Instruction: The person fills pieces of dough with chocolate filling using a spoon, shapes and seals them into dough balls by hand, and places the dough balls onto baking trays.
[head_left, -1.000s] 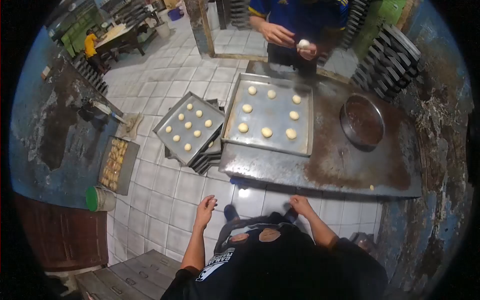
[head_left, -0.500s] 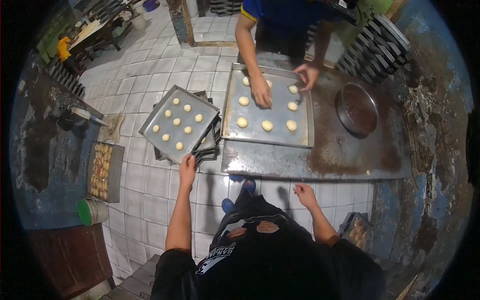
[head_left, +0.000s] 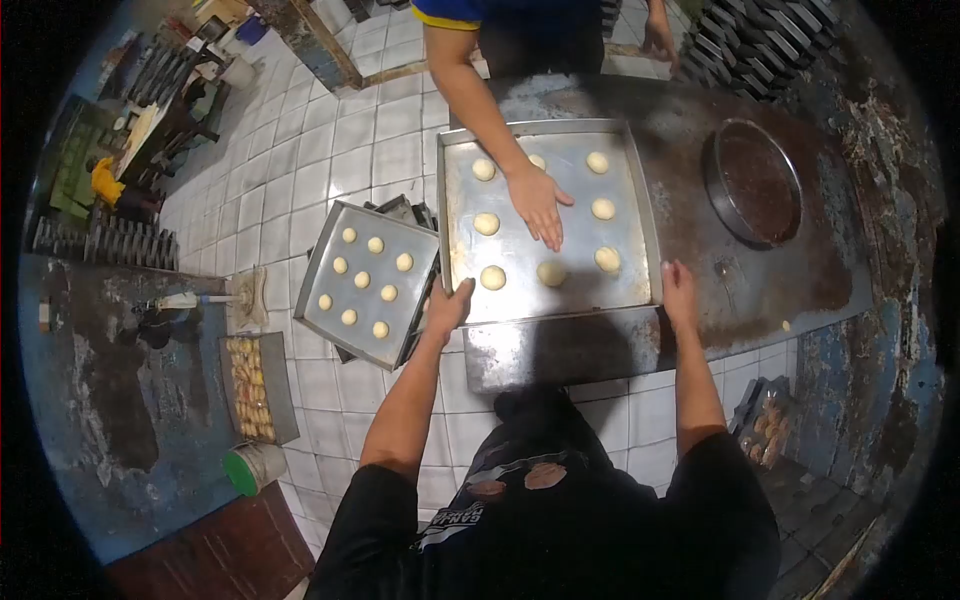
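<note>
A square metal baking tray with several pale dough balls lies on the metal table in front of me. My left hand grips the tray at its near left corner. At the near right corner, my right hand is closed on the side rim. Over the tray's middle a co-worker's hand is spread, partly covering a dough ball at the back. Left of my left hand, a second tray of dough balls sits tilted on a stack of trays.
A round pan stands on the right of the metal table. Stacked dark tins rise at the back right. On the left floor are a box of filled buns and a green-lidded bucket. Another person is far left.
My left hand has left the stacked tray and taken hold of the tray on the table. My right hand has moved up to its right corner. The co-worker's other hand has drawn back.
</note>
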